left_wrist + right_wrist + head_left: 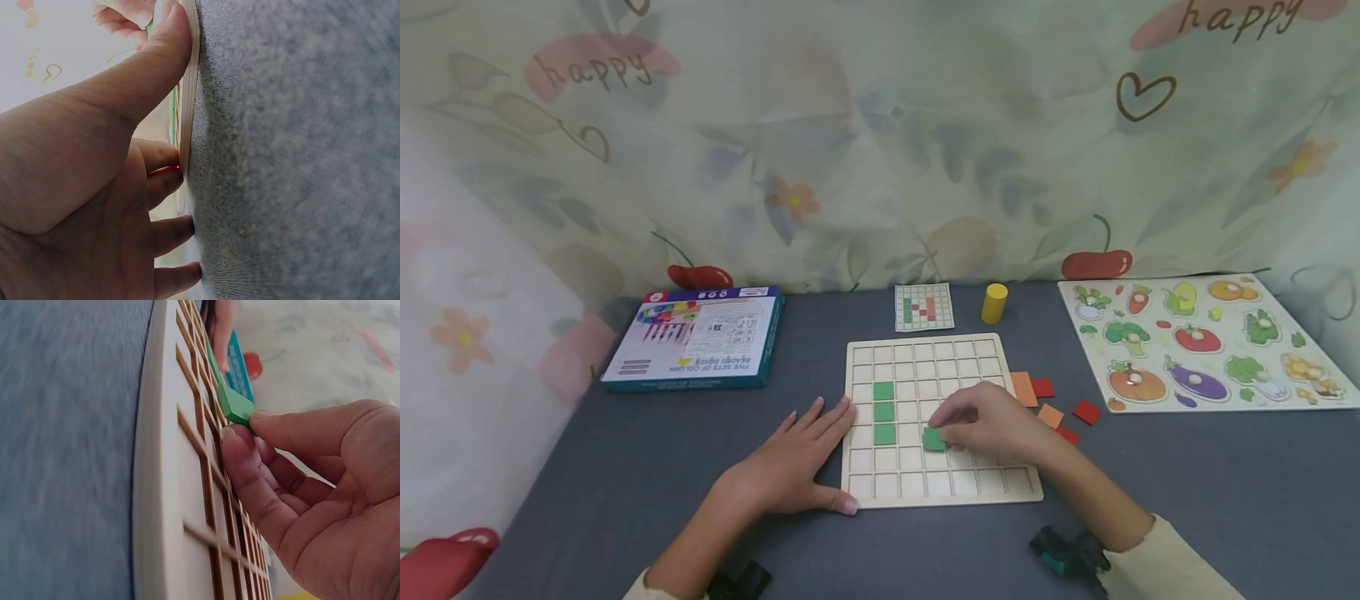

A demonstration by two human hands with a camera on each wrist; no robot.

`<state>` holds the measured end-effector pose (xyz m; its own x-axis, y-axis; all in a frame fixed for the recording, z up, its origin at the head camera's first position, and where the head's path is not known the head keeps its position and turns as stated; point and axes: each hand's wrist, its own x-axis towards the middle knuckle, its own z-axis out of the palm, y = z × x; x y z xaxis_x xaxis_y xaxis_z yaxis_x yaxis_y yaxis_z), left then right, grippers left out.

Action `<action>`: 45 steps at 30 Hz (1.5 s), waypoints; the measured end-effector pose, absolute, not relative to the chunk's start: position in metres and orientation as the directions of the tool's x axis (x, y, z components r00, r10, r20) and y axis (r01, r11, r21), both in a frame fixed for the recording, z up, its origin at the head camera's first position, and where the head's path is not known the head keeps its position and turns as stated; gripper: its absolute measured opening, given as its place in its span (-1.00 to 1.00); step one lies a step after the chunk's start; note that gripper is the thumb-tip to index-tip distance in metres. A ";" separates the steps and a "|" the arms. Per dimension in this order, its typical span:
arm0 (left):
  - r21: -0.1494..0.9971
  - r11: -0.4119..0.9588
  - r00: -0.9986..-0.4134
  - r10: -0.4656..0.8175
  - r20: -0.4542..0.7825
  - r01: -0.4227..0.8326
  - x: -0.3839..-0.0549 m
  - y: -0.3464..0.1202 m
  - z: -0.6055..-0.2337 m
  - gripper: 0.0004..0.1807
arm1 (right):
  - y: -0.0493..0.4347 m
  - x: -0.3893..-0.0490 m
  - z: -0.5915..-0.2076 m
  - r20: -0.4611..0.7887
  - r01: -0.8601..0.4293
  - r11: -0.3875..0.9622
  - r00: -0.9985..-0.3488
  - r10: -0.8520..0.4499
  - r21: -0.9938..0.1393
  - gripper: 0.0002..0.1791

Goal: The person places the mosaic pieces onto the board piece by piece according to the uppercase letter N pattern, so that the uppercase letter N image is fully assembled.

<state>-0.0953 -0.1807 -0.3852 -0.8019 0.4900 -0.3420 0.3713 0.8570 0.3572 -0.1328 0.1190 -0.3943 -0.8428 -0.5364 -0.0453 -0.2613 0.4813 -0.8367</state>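
Note:
A pale wooden grid board [917, 492] lies on the dark cloth, with green square tiles [883, 412] set one above another in a column on its left side. My right hand [992, 423] pinches another green tile [934, 439] by its edge over the board, between thumb and forefinger; the right wrist view shows this green tile [235, 404] tilted against the grid. At the board's left edge rests my left hand [790, 462], fingers spread and fairly straight. In the left wrist view its thumb [165, 37] touches the board's rim.
Loose orange tiles [1024, 389] and red tiles [1086, 412] lie right of the board. Behind it are a small pattern card [923, 307] and a yellow cylinder [994, 303]. A boxed set [692, 342] lies at left, a vegetable puzzle board [1210, 346] at right.

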 end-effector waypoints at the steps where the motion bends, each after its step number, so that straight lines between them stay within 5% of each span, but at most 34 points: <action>1: 0.358 0.857 -0.802 0.489 -0.342 0.370 -0.095 -0.181 -0.385 0.24 | 0.116 -0.132 -0.394 -0.052 -0.255 0.479 -0.841 -0.539 -0.840 -0.85; 23: 0.365 0.853 -0.802 0.494 -0.337 0.372 -0.094 -0.181 -0.383 0.23 | 0.061 -0.118 -0.397 0.024 -0.382 0.445 -0.780 -0.625 -0.810 -0.84; 45: 0.357 0.853 -0.805 0.496 -0.326 0.381 -0.095 -0.181 -0.385 0.24 | 0.057 -0.114 -0.398 0.043 -0.378 0.472 -0.814 -0.579 -0.796 -0.86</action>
